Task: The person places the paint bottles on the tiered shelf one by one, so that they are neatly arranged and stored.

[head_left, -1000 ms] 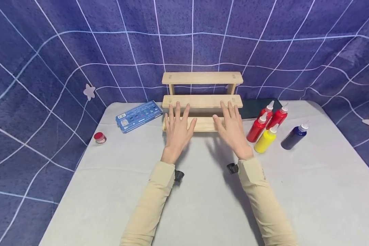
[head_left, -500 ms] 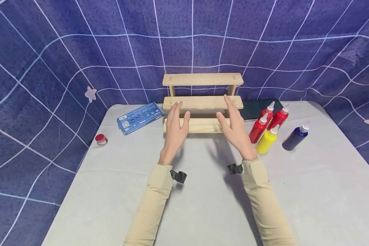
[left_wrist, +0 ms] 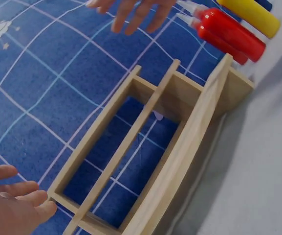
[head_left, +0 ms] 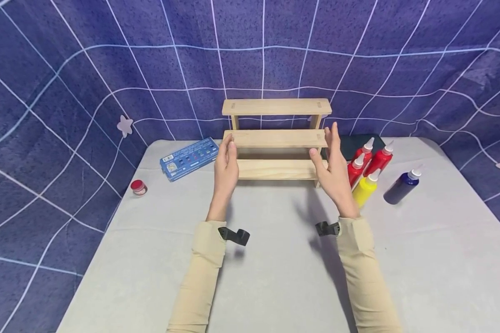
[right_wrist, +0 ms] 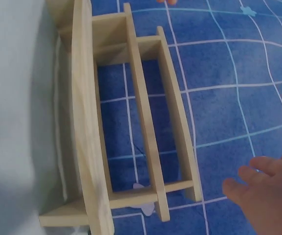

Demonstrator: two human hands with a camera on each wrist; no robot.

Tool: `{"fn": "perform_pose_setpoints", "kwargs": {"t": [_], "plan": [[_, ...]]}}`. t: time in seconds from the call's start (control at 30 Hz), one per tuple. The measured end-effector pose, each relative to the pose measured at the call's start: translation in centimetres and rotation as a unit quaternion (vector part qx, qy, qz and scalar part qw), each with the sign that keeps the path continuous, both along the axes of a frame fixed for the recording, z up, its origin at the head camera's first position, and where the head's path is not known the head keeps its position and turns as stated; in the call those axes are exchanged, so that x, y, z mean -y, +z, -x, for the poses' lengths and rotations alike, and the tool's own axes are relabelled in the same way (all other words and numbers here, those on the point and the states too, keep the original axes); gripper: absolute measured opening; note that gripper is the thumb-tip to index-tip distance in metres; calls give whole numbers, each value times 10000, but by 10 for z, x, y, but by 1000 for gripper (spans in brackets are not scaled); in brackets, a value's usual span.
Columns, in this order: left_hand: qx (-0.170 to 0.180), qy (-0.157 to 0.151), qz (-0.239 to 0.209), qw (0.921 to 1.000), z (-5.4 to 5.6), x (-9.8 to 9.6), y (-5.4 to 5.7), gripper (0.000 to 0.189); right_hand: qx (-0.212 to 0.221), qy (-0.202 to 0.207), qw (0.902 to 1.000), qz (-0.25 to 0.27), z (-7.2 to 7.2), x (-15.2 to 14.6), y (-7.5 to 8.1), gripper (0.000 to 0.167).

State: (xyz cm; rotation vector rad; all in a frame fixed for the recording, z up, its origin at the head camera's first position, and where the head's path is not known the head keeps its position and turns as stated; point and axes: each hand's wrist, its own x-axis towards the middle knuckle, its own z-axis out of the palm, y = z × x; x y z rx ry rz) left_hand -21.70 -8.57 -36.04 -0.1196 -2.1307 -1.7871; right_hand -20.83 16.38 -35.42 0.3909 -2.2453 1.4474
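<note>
A three-tier wooden stand (head_left: 275, 138) with stepped shelves is in the middle of the head view, against the back cloth. My left hand (head_left: 226, 172) is at its left end, palm turned inward and fingers extended. At the right end, my right hand (head_left: 334, 173) faces it, thumb spread apart. The left wrist view has the left hand (left_wrist: 16, 208) beside the stand's frame, fingers loosely bent. In the right wrist view, the right hand (right_wrist: 272, 188) appears apart from the shelves (right_wrist: 88, 122). Whether either hand touches the wood, I cannot tell. Neither holds anything.
Right of the stand are several bottles: red ones (head_left: 379, 159), a yellow one (head_left: 364, 188) and a dark blue one (head_left: 401, 187). Behind them lies a dark flat panel (head_left: 347, 142). On the left are a blue box (head_left: 189, 158) and a red-lidded jar (head_left: 138, 187).
My hands have moved apart, from in front of the shelves to the stand's two ends. Their palms have turned from facing down to facing each other. The stand stays in place.
</note>
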Motion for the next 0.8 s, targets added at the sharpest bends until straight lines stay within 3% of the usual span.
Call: {"fn": "perform_pose_setpoints", "kwargs": {"t": [0.3,0.47,0.67,0.8], "plan": [[329,-48,-1165,9926,5,9,0,55,92,-39,9996,274,-26,1,32,74],[549,77,-1569,9861,6,15,-3,56,167,-82,9995,270,-31,-1,37,74],[678,327,-1666,9831,10,21,-12,55,41,-113,9992,382,-32,-6,37,74],[676,675,-1310,9868,12,26,-23,50,18,-135,9987,499,-33,-9,38,74]]}}
